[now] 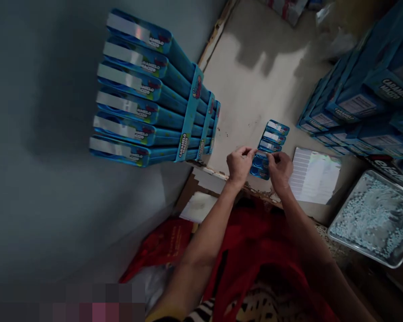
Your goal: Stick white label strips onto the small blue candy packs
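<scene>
A short row of small blue candy packs lies on the worn pale tabletop. The upper ones carry a shiny whitish strip, while the lower ones show round dark-blue shapes and no strip. Over the row, my left hand pinches at the left side and my right hand at the right. Between the fingertips runs a thin pale strip label, partly hidden by the fingers. Just right of my right hand lies a sheet of strip labels, with lined backing showing on its left part.
Tall blue packs in banded stacks stand at the left by the grey wall. More blue boxes are piled at the right. A clear tray of small pale-blue pieces sits at lower right. Plastic bags lie at the back.
</scene>
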The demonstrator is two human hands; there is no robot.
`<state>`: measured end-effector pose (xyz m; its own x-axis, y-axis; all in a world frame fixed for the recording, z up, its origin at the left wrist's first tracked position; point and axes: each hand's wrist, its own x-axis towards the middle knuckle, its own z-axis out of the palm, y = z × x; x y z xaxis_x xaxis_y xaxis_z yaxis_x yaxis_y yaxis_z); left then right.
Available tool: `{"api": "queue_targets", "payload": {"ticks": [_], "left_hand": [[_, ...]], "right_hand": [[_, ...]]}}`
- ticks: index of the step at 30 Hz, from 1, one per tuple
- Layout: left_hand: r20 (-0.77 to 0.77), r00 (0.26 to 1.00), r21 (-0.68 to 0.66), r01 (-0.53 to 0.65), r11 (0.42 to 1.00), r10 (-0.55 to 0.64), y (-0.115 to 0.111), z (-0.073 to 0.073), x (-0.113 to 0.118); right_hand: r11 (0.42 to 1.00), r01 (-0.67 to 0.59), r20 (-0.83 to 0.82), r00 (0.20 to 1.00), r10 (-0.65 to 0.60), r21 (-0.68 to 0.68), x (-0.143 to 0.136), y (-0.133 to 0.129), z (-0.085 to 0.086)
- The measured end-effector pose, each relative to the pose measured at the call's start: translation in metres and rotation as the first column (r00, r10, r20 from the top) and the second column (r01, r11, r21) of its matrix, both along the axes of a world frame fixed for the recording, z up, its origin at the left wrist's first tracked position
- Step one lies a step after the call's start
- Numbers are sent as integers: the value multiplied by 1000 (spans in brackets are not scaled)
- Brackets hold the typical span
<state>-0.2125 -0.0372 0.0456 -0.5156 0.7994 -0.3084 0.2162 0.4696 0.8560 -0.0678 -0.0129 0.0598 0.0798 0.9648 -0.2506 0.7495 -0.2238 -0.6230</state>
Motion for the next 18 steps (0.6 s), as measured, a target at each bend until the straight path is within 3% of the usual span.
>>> {"api": "queue_targets", "payload": {"ticks": [7,18], "left_hand": [[98,995,-34,9,999,-5,-3,-14,-1],[189,982,-19,-18,1000,21,3,-16,-2]], "right_hand": [[1000,3,11,1000,-3,15,-1,-2,-4],[1000,-20,52,998,20,11,-6,1,-1]]}}
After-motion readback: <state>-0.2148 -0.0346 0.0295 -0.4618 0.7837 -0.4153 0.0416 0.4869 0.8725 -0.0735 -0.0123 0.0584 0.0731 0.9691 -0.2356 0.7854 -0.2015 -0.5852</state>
